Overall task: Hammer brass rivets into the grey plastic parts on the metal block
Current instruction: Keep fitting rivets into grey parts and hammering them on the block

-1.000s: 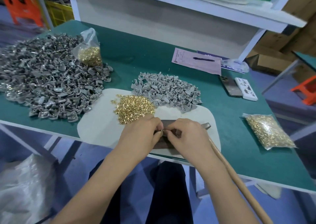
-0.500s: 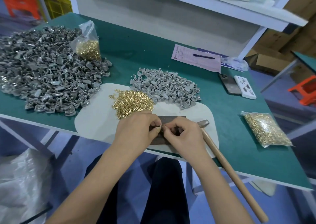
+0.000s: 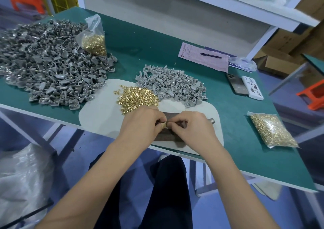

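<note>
Both hands pinch tiny bits over the metal block (image 3: 169, 134): left hand (image 3: 143, 122) steadies what looks like a grey part, right hand (image 3: 190, 128) should seat its rivet straight before grabbing the hammer (image 3: 211, 120) at 3 o'clock.

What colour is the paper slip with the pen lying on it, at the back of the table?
Pale pink, with fine printed lines; the paper slip shows best in the head view, under a black pen.

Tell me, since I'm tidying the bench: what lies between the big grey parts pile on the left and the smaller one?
In the head view, bare green tabletop and the pale mat's corner separate the big pile from the smaller pile.
</note>
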